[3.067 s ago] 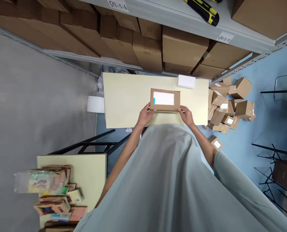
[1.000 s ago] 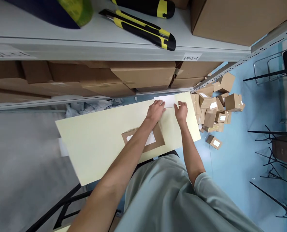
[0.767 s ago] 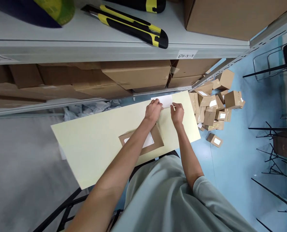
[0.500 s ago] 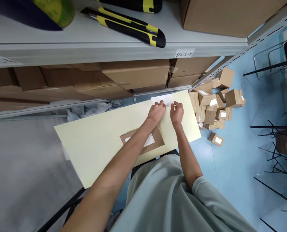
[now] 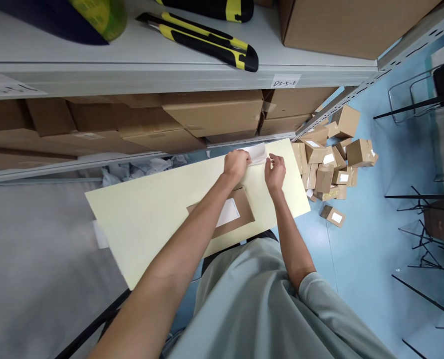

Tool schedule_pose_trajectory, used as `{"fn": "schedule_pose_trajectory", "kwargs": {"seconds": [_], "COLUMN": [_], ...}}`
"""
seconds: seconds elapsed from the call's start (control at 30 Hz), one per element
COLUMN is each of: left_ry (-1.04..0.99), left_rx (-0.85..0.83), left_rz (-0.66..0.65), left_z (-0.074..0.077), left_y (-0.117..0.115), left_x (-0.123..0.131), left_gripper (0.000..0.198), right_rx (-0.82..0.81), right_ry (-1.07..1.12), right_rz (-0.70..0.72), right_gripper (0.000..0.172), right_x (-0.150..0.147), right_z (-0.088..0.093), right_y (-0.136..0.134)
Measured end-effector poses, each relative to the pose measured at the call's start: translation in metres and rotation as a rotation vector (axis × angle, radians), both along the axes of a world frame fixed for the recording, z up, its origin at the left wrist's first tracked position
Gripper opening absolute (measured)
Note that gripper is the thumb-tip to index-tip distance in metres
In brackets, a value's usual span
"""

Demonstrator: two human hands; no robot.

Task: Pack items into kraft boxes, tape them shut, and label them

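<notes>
Over the far edge of a pale yellow board (image 5: 150, 204), my left hand (image 5: 237, 164) pinches the left side of a white paper sheet (image 5: 257, 153). The sheet is bent and partly lifted. Close to its right edge is my right hand (image 5: 275, 173), with curled fingers and the thumb near the fingertips. Whether they grip the paper's corner I cannot make out. Below my hands a flat brown cardboard box (image 5: 246, 202) lies on the board with a white label (image 5: 228, 213) on top. My left forearm hides the box's left part.
A grey shelf (image 5: 207, 77) runs across the front, bearing a black-and-yellow utility knife (image 5: 207, 40) and a large carton (image 5: 349, 25). Cartons (image 5: 214, 112) fill the level below. Small boxes (image 5: 330, 164) are piled on the blue floor at right, near black metal legs (image 5: 424, 197).
My left hand has moved slightly left, and the white sheet is now lifted and bent instead of lying flat. My right hand has barely moved.
</notes>
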State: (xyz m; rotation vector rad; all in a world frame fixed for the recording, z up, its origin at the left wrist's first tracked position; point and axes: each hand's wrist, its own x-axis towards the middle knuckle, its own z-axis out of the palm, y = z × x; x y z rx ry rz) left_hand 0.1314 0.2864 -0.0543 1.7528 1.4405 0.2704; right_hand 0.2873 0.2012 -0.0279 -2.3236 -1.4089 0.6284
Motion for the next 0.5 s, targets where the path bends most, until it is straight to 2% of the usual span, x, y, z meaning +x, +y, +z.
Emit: {"fn": "schedule_pose_trajectory", "kwargs": {"seconds": [0.1,0.23,0.33,0.5], "left_ry": [0.076,0.012,-0.093,-0.118], "left_rx": [0.014,-0.026,-0.046,-0.101], "left_rz": [-0.028,0.024,0.155,0.437], "left_z": [-0.002,0.001,0.008,0.018], "left_y": [0.004,0.004,-0.004,-0.026], "left_x": [-0.002,-0.009,-0.019,-0.043], "left_gripper": [0.010,0.007,0.008,0.011], "right_rx": [0.013,-0.067,-0.088,-0.059], "right_ry": [-0.025,-0.089,-0.141,-0.088], "right_rz": [0.099,0.141,0.155,0.316], "right_gripper": [0.046,0.042,0.040,0.033], "right_x": [-0.001,-0.002,-0.005,-0.024], "right_z": [-0.001,-0.007,-0.010,-0.016], "right_y": [0.004,0.006,0.007,0.025]}}
